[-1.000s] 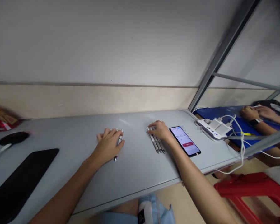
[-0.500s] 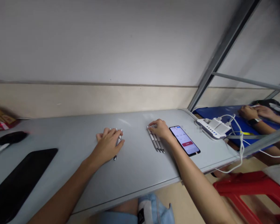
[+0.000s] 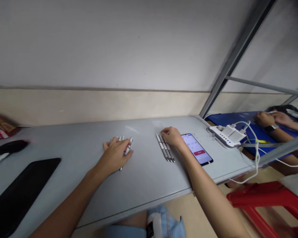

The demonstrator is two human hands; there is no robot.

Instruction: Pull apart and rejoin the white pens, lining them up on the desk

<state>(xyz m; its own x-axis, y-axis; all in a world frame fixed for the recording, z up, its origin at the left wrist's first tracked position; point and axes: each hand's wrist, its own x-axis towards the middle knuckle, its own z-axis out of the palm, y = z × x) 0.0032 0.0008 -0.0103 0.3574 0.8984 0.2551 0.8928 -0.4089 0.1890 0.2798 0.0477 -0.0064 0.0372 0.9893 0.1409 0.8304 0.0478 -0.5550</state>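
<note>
My left hand (image 3: 117, 150) rests palm down over several white-and-grey pens, bent fingers covering most of them. One white pen (image 3: 129, 145) slants out between its thumb and index finger, while other pen tops (image 3: 120, 138) poke up past the knuckles. To the right, three similar pens (image 3: 166, 148) lie side by side, silver tips toward me. My right hand (image 3: 172, 136) is at their far ends, with thumb and index finger pinched on the top of a pen; the exact contact is partly hidden.
A phone (image 3: 201, 152) with a lit timer lies beside my right wrist. Further right are a white power strip (image 3: 224, 137) with cables and a metal post (image 3: 221, 81). A black pad (image 3: 24, 195) and a black mouse-like object (image 3: 11, 147) lie left. Another person's hands (image 3: 265, 119) are at the far right.
The pen at my left thumb has shifted, its top now leaning further right. My right fingers have slid slightly right along the pen tops, uncovering the leftmost one.
</note>
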